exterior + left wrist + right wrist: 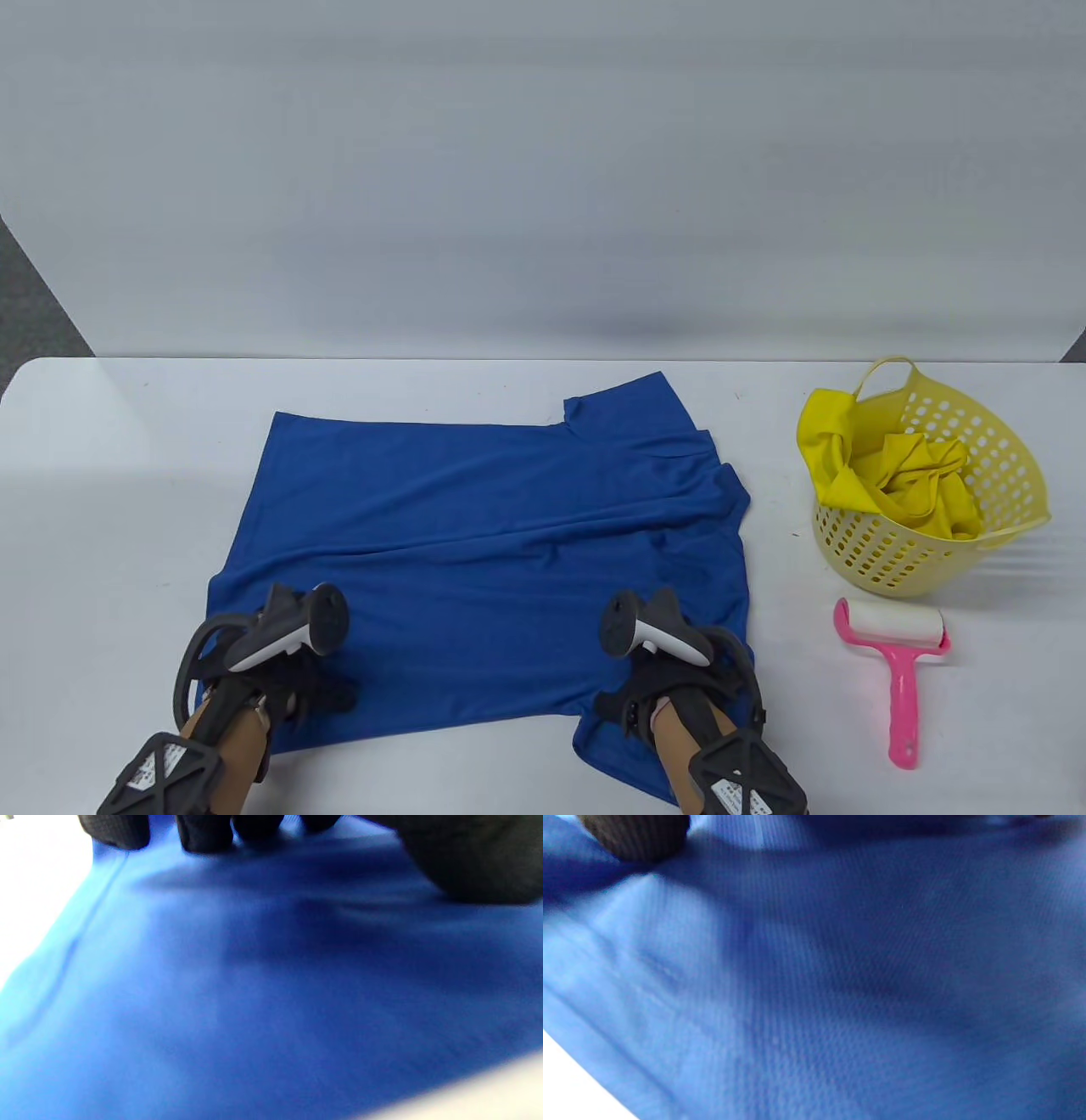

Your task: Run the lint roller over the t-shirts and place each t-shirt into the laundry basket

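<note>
The blue t-shirt point(484, 543) lies spread flat on the white table point(102, 475), its long axis running left to right; the hem faces the table view's left and the collar and sleeves face right, toward the yellow laundry basket point(976, 509). We see a yellow garment point(899, 484) already bundled inside the basket, one fold draped over its rim. The pink lint roller point(899, 671) lies on the table just in front of the basket, its white roll toward the basket and its handle pointing at the near edge.

The left hand point(297, 679) rests on the shirt's near left corner; in the left wrist view its fingertips point(203, 834) press down on the cloth, and we see no pinch. The right hand point(670, 688) rests on the near right part of the shirt, by the lower sleeve; the tracker hides its fingers from above, and the right wrist view shows only one fingertip point(636, 834) touching the fabric, so we cannot tell its pose. Both wrist views are blurred. Small labels on the wrist mounts are too small to read.
</note>
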The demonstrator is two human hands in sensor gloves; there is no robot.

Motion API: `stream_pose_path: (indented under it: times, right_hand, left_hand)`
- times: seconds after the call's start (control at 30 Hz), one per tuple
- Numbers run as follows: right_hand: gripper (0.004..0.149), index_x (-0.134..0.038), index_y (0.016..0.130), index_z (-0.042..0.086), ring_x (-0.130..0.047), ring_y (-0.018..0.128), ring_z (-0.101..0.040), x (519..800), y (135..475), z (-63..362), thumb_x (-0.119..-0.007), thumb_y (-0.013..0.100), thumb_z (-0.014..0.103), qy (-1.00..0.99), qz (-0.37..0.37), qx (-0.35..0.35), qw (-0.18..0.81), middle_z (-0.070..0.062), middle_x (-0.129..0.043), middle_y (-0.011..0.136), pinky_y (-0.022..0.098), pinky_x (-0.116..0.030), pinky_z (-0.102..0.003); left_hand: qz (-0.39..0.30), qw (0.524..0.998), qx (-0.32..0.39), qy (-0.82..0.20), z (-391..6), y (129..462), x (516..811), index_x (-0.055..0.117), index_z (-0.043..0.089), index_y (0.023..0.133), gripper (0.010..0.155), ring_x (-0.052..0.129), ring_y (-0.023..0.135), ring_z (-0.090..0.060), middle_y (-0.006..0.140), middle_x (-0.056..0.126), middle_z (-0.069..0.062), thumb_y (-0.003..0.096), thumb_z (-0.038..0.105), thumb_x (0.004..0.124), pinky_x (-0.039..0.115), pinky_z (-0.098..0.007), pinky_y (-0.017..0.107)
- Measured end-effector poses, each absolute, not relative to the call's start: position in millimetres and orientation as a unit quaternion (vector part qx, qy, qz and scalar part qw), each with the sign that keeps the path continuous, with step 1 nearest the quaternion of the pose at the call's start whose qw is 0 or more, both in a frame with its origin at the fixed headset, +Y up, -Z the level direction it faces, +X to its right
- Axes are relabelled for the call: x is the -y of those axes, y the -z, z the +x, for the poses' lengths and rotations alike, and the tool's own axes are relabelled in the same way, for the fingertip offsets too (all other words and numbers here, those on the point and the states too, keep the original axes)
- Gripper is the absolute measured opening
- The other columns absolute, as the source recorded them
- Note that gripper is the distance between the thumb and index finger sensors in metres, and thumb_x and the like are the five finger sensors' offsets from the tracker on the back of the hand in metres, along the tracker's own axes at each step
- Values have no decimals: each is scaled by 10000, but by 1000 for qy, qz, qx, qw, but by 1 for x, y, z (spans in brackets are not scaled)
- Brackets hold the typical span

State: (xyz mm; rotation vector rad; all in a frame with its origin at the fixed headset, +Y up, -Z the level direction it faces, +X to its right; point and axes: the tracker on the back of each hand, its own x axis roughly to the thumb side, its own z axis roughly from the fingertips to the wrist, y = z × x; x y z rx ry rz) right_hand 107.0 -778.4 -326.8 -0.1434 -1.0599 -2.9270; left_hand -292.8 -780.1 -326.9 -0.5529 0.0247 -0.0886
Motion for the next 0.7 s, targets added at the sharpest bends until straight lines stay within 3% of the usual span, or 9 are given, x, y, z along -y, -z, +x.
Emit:
stream_pose_path:
  times: [0.07,0.1,0.17,0.2,0.27,0.37,0.43,0.57,0.7]
  right_hand:
    - [876,-92,954,136,-157,827,-686,784,338,104,-580,417,626,941,-43,334,-4,-323,-33,989,512,-388,-859]
    - [862,-73,953,162,-105,830,-668,788,346,103,-558,417,632,945,-39,325,-22,-295,5,991,510,-342,-861]
    - [836,-22,935,216,8,826,-620,795,358,101,-508,407,645,947,-24,317,-48,-233,89,978,499,-246,-851]
    - [833,-13,932,225,19,826,-614,795,367,98,-491,399,651,950,-11,308,-46,-224,97,978,497,-241,-849]
    - [829,-30,934,218,-15,834,-620,794,379,93,-481,390,651,954,0,297,-37,-233,65,985,499,-274,-847]
    - [829,-33,930,212,-34,835,-627,791,385,91,-493,391,642,950,7,311,-31,-240,54,982,512,-294,-843]
    - [813,-60,939,215,-59,847,-620,789,381,93,-520,407,623,949,-11,314,-28,-238,29,995,525,-311,-833]
    - [769,-155,960,222,-112,864,-607,778,353,106,-588,440,586,936,-58,345,-36,-227,-36,1016,549,-334,-822]
    - [712,-353,992,208,-239,914,-578,763,323,127,-611,440,576,936,-56,341,-68,-217,-209,1058,552,-380,-827]
  left_hand:
    - [-232,971,-49,-26,-309,336,785,276,335,1133,900,325,1159,-426,1234,252,-89,404,614,723,407,-688,799]
    - [-184,980,-70,-31,-314,338,784,319,305,1138,859,391,1155,-427,1230,317,-109,435,593,720,420,-678,797]
    - [-131,986,-93,39,-317,339,780,333,309,1135,801,472,1146,-416,1226,381,-96,478,557,718,456,-668,795]
    - [-98,986,-92,102,-315,338,776,345,328,1132,767,490,1155,-395,1230,400,-70,495,549,711,459,-668,800]
    - [-68,988,-72,121,-311,335,771,394,358,1121,702,541,1152,-366,1225,459,-39,513,543,693,480,-658,802]
    - [-98,994,-22,39,-302,332,769,544,349,1087,617,719,1079,-348,1160,667,-27,517,545,676,547,-633,780]
    - [-141,989,5,44,-295,331,770,582,332,1078,642,786,1036,-351,1124,734,-39,492,567,692,575,-629,762]
    - [-155,982,39,96,-287,318,763,688,334,1027,634,834,1006,-336,1085,785,-29,456,610,702,578,-648,759]
    - [-223,974,34,26,-291,312,746,855,307,944,590,914,952,-343,1007,888,-43,443,602,755,607,-672,735]
